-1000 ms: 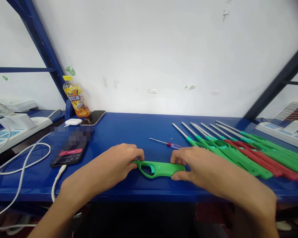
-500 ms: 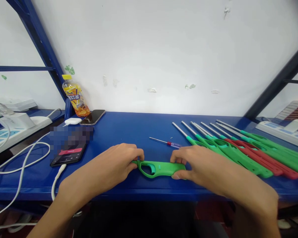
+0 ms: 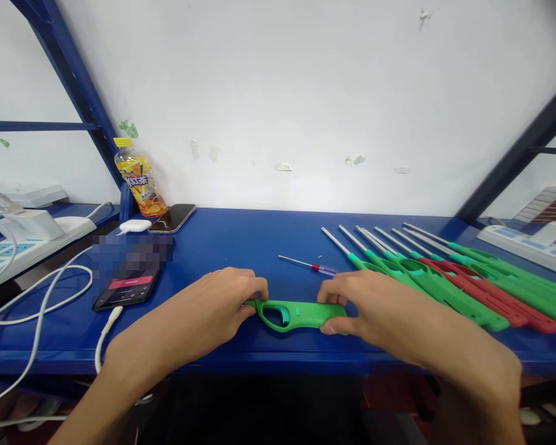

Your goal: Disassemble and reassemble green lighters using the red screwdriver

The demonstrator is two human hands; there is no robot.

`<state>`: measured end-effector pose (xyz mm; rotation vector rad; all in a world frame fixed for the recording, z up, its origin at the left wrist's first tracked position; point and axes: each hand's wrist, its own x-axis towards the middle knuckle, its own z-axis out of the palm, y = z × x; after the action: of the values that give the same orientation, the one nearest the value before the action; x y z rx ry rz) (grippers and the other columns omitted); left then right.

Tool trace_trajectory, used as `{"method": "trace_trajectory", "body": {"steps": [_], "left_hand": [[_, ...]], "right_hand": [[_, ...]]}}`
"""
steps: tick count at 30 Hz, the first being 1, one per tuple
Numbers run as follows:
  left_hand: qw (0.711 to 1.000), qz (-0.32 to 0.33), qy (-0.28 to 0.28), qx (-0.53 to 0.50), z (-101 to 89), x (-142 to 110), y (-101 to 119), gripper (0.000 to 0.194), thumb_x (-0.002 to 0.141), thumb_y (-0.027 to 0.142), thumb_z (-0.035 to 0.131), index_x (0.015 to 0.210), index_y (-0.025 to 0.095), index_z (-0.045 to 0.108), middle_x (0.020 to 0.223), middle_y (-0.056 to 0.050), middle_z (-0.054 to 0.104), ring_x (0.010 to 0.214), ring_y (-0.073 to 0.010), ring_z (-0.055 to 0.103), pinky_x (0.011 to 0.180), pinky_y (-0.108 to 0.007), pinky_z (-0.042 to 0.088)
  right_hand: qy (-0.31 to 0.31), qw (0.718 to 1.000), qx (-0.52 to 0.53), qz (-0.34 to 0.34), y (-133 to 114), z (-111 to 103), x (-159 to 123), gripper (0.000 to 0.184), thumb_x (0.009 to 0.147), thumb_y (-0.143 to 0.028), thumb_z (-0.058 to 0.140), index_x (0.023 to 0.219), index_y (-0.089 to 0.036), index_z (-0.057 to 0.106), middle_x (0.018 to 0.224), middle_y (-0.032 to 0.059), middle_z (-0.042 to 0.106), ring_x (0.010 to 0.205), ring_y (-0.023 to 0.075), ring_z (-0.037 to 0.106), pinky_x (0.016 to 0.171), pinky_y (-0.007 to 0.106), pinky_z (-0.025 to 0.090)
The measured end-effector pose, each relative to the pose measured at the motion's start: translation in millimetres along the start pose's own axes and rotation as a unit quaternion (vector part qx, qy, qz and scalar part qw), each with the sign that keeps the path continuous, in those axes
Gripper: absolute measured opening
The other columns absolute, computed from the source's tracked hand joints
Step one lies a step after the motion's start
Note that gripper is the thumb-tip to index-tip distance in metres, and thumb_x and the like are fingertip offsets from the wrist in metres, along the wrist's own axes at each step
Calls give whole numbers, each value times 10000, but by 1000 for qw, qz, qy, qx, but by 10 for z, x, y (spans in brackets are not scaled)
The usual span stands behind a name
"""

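A green long-nosed gas lighter (image 3: 306, 314) with a teal trigger lies near the front edge of the blue table, between my hands. My left hand (image 3: 234, 293) pinches its front end, and the nozzle side is hidden behind the fingers. My right hand (image 3: 352, 300) grips the handle's end, thumb on the near side and fingers on the far side. Just beyond my right hand lies a screwdriver (image 3: 322, 269) with a clear purple and red handle, its shaft pointing left. Several green and red lighters (image 3: 463, 290) lie in a row on the right, metal tubes pointing away.
On the left are a phone (image 3: 134, 281) with a lit screen and a charging cable, a second phone (image 3: 173, 218), a white case (image 3: 136, 226) and an iced tea bottle (image 3: 141, 182). Power strips (image 3: 74, 232) stand at both sides. A white wall (image 3: 278, 105) rises behind the table.
Almost nothing differs. Both hands keep their hold on the green lighter in the same place, and the camera view has shifted very slightly.
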<state>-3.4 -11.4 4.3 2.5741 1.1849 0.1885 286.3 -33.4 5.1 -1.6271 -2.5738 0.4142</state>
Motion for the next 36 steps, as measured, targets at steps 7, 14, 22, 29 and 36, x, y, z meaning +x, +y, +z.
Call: {"method": "trace_trajectory", "body": {"steps": [7, 14, 22, 29, 36], "left_hand": [[1000, 18, 7, -7, 16, 5, -24, 212, 953, 116, 587, 1020, 281, 702, 1005, 8, 722, 944, -219, 667, 805, -313, 446], [1000, 11, 5, -7, 30, 18, -21, 190, 965, 114, 594, 983, 289, 666, 988, 34, 698, 916, -201, 636, 775, -316, 407], [1000, 2, -3, -11, 22, 16, -1, 202, 957, 91, 578, 956, 275, 661, 971, 28, 697, 916, -208, 631, 769, -319, 388], [1000, 7, 1, -14, 25, 38, -1, 197, 966, 101, 583, 955, 281, 661, 969, 37, 700, 905, -198, 633, 769, -313, 396], [1000, 10, 25, 0, 21, -1, -74, 216, 1002, 200, 611, 1143, 337, 702, 1118, 41, 740, 1030, -209, 671, 865, -305, 444]], "right_hand": [[-3, 1000, -4, 5, -5, 14, 24, 197, 861, -432, 814, 1017, -329, 752, 981, -16, 773, 926, 254, 719, 696, 321, 456], [-3, 1000, -5, -2, -1, 14, 35, 222, 867, -432, 814, 1050, -329, 744, 1010, -10, 775, 935, 257, 719, 714, 328, 452], [-4, 1000, -8, -1, -36, -24, 17, 164, 882, -433, 807, 1000, -334, 752, 963, -33, 775, 885, 240, 705, 720, 336, 439], [3, 1000, -9, -2, -17, -27, 17, 170, 882, -451, 808, 1008, -346, 761, 971, -42, 779, 881, 235, 714, 743, 338, 457], [51, 997, -34, -45, 43, -33, -5, 179, 910, -424, 776, 1059, -327, 764, 1027, -14, 792, 920, 250, 740, 765, 335, 506]]}}
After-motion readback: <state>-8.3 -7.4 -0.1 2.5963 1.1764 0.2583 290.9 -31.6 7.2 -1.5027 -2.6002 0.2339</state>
